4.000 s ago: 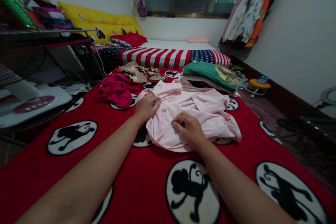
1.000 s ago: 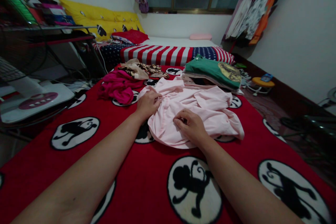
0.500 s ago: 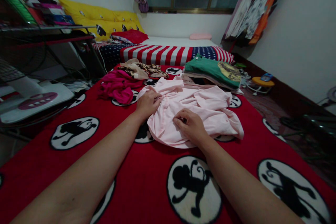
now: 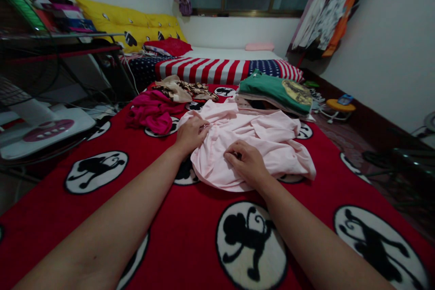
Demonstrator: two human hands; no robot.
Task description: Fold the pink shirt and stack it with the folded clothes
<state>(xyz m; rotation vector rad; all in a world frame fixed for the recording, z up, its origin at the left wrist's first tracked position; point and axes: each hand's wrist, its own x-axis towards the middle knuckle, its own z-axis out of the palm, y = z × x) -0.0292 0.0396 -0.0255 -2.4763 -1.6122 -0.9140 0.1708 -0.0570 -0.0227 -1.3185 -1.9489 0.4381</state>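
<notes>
A pale pink shirt lies rumpled on a red blanket printed with black monkeys in white ovals. At the shirt's left edge, my left hand has its fingers bent over the cloth, thumb close to the fingers. My right hand rests on the near part of the shirt, its fingers curled and the thumb close to the index finger. Cloth is at the fingertips of both hands, though the exact grip is partly hidden.
Beyond the shirt are a magenta garment, a beige patterned cloth and a stack of folded clothes topped by a green shirt. A white fan base stands at left, a small orange stool at right.
</notes>
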